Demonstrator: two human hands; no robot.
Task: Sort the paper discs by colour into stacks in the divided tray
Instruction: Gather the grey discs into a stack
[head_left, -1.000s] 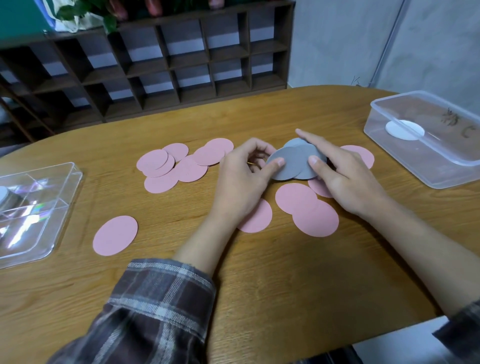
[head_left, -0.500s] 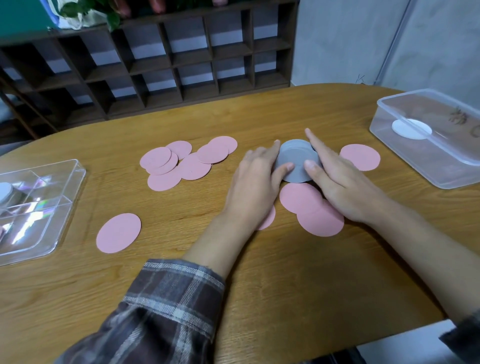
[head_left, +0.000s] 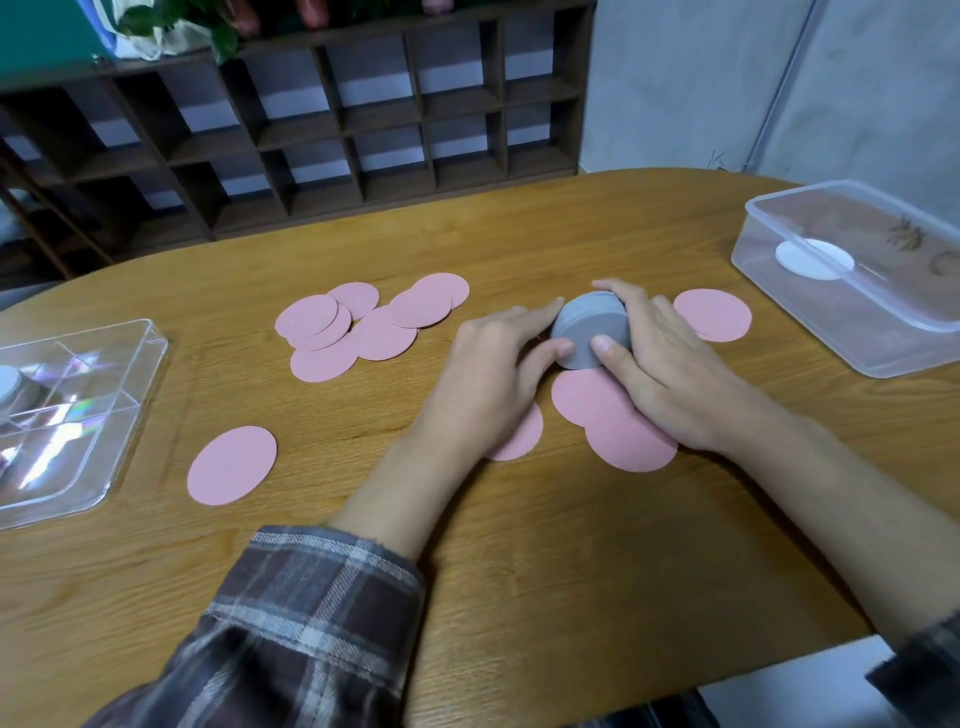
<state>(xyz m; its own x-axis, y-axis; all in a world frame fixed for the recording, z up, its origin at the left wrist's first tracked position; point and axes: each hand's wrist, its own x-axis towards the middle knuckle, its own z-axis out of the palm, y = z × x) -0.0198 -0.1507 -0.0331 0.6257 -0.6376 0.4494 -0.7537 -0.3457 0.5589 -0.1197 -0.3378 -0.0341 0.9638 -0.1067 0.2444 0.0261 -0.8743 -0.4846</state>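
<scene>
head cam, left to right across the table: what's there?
divided tray → lone pink disc → cluster of pink discs → left hand → grey disc stack → right hand → lidded clear box. Left out for overlap: pink discs by the hands.

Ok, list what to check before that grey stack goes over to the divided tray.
1. Discs squared: the grey stack looks even at its sides. Ok.
2. Grip: the left hand and right hand hold it from opposite sides. Ok.
3. Stack all one colour: only grey shows, and the underside is hidden. Cannot tell.
4. Route to the divided tray: one pink disc lies flat near it on the table; lifting over should clear it. Ok.
5. Free compartment: the tray is cut off by the frame edge. Cannot tell.
6. Pink discs sorted: the pink cluster lies loose on the table. Not ok.
</scene>
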